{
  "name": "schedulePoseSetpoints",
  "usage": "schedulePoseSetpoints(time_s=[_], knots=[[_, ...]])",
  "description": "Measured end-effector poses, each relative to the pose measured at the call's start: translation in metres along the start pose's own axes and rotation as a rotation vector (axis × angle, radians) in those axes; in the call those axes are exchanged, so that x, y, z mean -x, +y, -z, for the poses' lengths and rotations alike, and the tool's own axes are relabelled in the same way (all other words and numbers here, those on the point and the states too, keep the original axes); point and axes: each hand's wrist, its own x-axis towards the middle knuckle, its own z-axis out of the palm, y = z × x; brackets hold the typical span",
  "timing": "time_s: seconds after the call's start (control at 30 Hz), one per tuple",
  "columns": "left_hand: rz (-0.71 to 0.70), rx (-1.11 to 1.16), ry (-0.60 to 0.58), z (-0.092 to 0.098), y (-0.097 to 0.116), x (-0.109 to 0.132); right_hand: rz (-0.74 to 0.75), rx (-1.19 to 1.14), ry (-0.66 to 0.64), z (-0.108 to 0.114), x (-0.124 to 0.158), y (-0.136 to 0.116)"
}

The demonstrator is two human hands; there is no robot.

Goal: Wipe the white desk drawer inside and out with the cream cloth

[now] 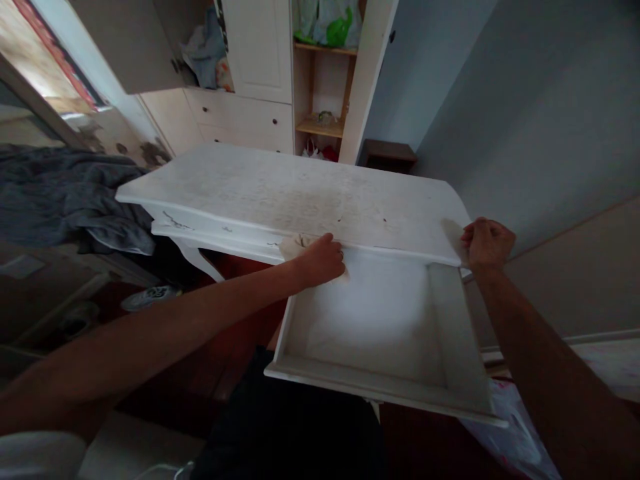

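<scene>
A white table (pixel 280 193) stands in front of me with its drawer (pixel 450 393) pulled out toward me; the drawer looks bare inside. My left hand (pixel 324 260) is closed on a pale cloth (pixel 295 245) pressed against the table's front edge, just above the drawer's left corner. My right hand (pixel 486 244) is closed on a second pale cloth (pixel 454 235) at the table's right front corner. The tabletop shows scuffs and dark specks.
A dark grey blanket (pixel 60 197) lies heaped to the left. Behind the table stands a white wardrobe (pixel 260 60) with drawers and open wooden shelves (pixel 323 127) holding bags and small items. A grey wall runs along the right. A white plastic bag (pixel 510 433) lies under the drawer.
</scene>
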Motion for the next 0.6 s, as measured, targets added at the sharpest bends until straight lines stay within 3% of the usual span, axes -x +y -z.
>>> schedulePoseSetpoints(time_s=[0.2, 0.33, 0.47, 0.57, 0.6], knots=[[0.052, 0.14, -0.164, -0.024, 0.003, 0.003, 0.01, 0.024, -0.004, -0.001, 0.0, -0.001], [-0.002, 0.236, -0.284, -0.009, 0.007, 0.008, -0.01, 0.01, 0.0, -0.002, 0.001, -0.003], [-0.1, 0.308, -0.456, 0.008, 0.027, 0.018, -0.019, -0.003, -0.008, -0.002, 0.004, -0.009], [-0.136, 0.369, -0.484, -0.004, 0.05, 0.03, -0.029, 0.015, -0.017, -0.001, 0.005, -0.012], [-0.107, 0.395, -0.442, -0.012, 0.057, 0.033, -0.026, 0.016, -0.019, -0.001, 0.005, -0.011]])
